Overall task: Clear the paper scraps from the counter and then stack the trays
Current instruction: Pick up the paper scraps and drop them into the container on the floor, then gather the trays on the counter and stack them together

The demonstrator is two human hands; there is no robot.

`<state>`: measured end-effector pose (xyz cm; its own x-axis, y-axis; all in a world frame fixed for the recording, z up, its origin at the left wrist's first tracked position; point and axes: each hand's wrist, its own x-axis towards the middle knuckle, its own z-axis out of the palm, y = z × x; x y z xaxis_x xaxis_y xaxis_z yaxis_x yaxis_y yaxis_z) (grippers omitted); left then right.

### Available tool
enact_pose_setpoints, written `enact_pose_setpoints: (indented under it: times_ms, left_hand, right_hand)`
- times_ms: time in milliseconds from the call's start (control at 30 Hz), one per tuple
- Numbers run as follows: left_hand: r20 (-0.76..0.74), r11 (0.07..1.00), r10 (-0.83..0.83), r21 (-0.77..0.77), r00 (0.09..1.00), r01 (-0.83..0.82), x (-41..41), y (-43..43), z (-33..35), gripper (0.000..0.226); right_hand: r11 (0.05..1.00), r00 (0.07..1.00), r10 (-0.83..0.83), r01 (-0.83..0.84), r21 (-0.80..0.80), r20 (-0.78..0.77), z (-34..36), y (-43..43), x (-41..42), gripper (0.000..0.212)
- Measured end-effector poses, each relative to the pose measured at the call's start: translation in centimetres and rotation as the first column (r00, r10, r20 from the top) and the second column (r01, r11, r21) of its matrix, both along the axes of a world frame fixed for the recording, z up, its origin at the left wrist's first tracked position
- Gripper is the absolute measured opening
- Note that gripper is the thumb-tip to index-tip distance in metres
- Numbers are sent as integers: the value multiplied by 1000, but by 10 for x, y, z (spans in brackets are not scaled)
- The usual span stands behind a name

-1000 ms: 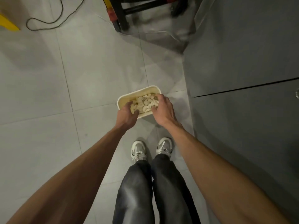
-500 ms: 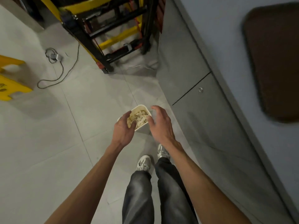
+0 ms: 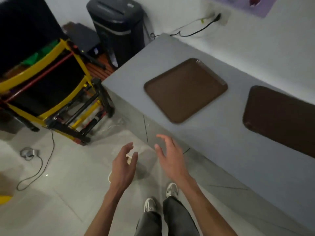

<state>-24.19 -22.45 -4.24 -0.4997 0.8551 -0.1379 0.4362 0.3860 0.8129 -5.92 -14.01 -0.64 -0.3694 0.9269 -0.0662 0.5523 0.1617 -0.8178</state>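
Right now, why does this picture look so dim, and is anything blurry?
Head view: lighting is low; the left hand and right hand are softened by motion; the right tray smears toward the frame edge; the floor shows a faint sheen by the cart.

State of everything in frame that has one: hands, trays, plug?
Left hand: open, fingers relaxed.
Right hand: open, fingers spread.
Brown rectangular plastic tray near grey counter's end: flat, empty, unstacked.
Second brown tray: flat on counter, apart from the first, cut off by frame.
Black power plug: in white wall socket.
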Motion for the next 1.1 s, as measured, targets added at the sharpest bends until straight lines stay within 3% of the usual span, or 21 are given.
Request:
enact_pose_setpoints:
  times_ms: [233, 400, 600, 867, 1100]
  left_hand:
    - [11, 993, -113, 38, 994, 112, 47, 41, 46, 32]
    - [-99, 986, -155, 51, 983, 161, 69, 81, 60, 29]
    - [-202, 989, -98, 92, 974, 119, 83, 131, 65, 21]
    - [-312, 981, -154, 63, 937, 182, 50, 215, 69, 24]
    - [-263, 968, -248, -88, 932, 233, -9, 317, 51, 28]
  right_hand:
    - [959, 964, -265, 264, 107, -9, 26, 20, 95, 23]
    - [937, 940, -341, 338, 92, 20, 29, 39, 149, 13]
    - [940, 941, -330, 335, -65, 68, 23, 66, 185, 11]
    - [923, 927, -368, 374, -91, 76, 12, 118, 182, 14]
    - [879, 878, -460, 471, -73, 131, -15, 178, 130, 21]
